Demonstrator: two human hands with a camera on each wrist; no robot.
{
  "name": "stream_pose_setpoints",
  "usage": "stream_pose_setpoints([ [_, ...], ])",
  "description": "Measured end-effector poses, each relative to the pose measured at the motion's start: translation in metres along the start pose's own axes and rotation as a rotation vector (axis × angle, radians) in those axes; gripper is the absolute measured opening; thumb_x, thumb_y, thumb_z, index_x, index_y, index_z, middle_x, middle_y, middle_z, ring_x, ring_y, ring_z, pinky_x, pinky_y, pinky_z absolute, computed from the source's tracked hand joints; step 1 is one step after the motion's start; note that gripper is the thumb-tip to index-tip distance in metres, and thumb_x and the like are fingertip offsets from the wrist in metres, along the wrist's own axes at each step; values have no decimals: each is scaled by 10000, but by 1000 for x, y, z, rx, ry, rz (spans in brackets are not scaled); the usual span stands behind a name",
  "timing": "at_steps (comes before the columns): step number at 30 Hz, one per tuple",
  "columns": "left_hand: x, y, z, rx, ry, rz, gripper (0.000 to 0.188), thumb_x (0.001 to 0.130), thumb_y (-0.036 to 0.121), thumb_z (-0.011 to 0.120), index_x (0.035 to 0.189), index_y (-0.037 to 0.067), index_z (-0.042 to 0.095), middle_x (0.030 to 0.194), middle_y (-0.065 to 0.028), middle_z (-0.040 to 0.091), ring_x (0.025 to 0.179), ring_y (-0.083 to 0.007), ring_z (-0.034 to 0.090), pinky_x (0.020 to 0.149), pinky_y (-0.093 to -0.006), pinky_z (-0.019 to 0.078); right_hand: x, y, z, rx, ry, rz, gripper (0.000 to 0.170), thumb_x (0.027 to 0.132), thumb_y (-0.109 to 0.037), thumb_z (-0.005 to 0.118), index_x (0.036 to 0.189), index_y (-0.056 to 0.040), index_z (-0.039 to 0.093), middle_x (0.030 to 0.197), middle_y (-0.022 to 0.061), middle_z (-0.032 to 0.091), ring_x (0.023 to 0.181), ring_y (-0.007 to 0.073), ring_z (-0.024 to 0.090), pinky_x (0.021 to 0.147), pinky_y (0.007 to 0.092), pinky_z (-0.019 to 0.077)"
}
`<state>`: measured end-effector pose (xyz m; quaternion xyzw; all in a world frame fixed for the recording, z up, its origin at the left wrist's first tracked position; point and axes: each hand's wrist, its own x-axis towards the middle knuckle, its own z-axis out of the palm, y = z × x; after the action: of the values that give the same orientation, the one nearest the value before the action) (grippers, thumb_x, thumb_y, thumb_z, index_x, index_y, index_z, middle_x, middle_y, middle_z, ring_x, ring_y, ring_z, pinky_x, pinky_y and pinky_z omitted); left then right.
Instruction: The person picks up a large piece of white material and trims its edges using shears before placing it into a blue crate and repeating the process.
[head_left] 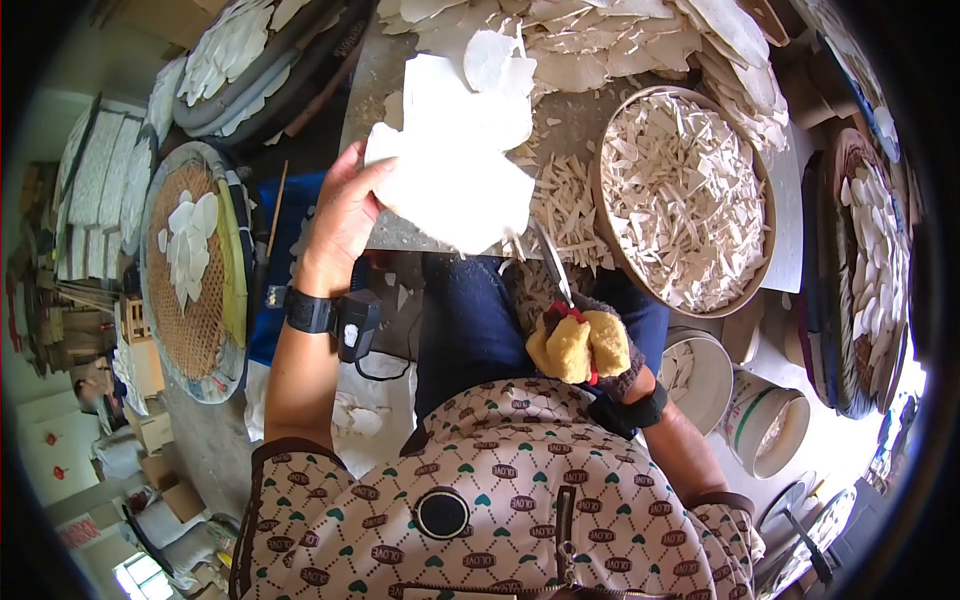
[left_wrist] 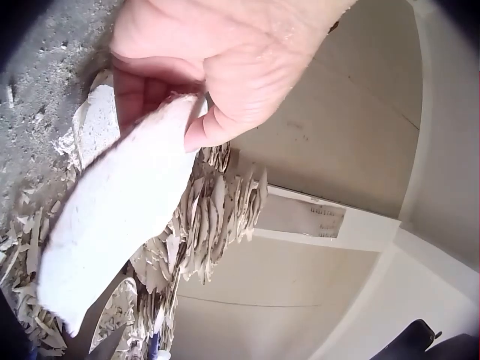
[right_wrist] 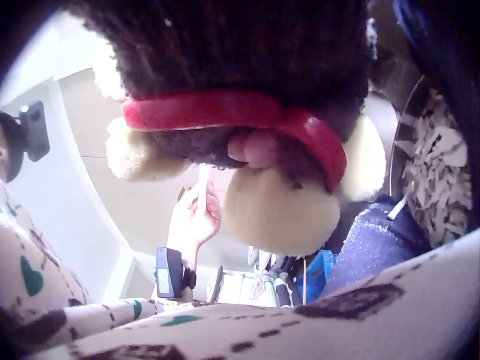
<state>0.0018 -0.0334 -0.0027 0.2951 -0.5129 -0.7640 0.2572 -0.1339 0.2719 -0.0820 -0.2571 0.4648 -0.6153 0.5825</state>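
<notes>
- While the left hand (head_left: 345,205) hung over the near side of the desk (head_left: 400,238), its fingers were clamped on one edge of a white sheet (head_left: 455,200);
- the gloved right hand (right_wrist: 232,67) had its fingers curled round the red handles (right_wrist: 187,111) of scissors (head_left: 554,268), with yellow foam (right_wrist: 281,214) about them; the blades pointed just beside the sheet;
- pale strips (head_left: 570,205) lay on the desk, next to a strip-filled round tray (head_left: 700,314).
</notes>
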Motion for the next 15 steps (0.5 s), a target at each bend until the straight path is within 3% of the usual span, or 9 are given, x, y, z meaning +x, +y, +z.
stream_pose_setpoints([
  [4, 1, -1, 2, 60, -29, -69, 399, 805, 101, 622, 1161, -15, 485, 1033, -96, 605, 918, -157, 603, 795, -266, 489, -1, 17, -10, 454, 66, 44, 363, 828, -122, 631, 1144, 3, 503, 1069, 80, 587, 970, 158, 579, 862, 293, 476],
  [8, 2, -13, 5, 90, -61, -126, 386, 825, 75, 587, 1182, -23, 478, 1045, -113, 607, 936, -175, 605, 834, -289, 485, 7, 27, -23, 244, -22, 96, 273, 818, -76, 631, 1065, 11, 554, 1015, 81, 614, 945, 163, 596, 861, 300, 483],
  [9, 2, -15, 8, 103, -72, -139, 389, 823, 76, 591, 1183, -21, 479, 1040, -111, 609, 928, -170, 607, 827, -286, 488, 10, 27, -20, 512, -95, 155, 297, 862, -20, 534, 1156, -7, 501, 1058, 62, 587, 944, 141, 573, 863, 280, 467],
  [10, 1, -17, 11, 117, -83, -150, 393, 822, 76, 596, 1185, -19, 479, 1035, -109, 610, 919, -166, 609, 819, -284, 491, 7, 17, -14, -161, -117, 4, 254, 861, -22, 532, 1113, 1, 530, 1025, 58, 596, 931, 128, 573, 851, 273, 467],
  [11, 0, -19, 13, 131, -92, -163, 397, 820, 77, 601, 1186, -17, 479, 1030, -108, 611, 911, -161, 611, 812, -281, 494, 10, 21, -14, -182, -95, 36, 233, 856, -22, 548, 1087, -1, 547, 1027, 66, 605, 952, 151, 583, 865, 286, 471],
  [14, -2, -26, 21, 170, -101, -233, 402, 815, 89, 613, 1183, -13, 485, 1021, -101, 612, 915, -152, 607, 816, -282, 492, 13, 27, -10, 99, -110, 116, 236, 860, -34, 560, 1094, -2, 544, 1057, 75, 602, 1000, 183, 583, 896, 305, 464],
  [15, -2, -32, 25, 116, -86, -183, 429, 821, 88, 599, 1209, -22, 454, 1063, -121, 594, 941, -170, 600, 823, -285, 491, 14, 28, -8, 249, -127, 137, 249, 865, -40, 558, 1110, -2, 534, 1071, 75, 596, 1012, 188, 578, 904, 308, 459],
])
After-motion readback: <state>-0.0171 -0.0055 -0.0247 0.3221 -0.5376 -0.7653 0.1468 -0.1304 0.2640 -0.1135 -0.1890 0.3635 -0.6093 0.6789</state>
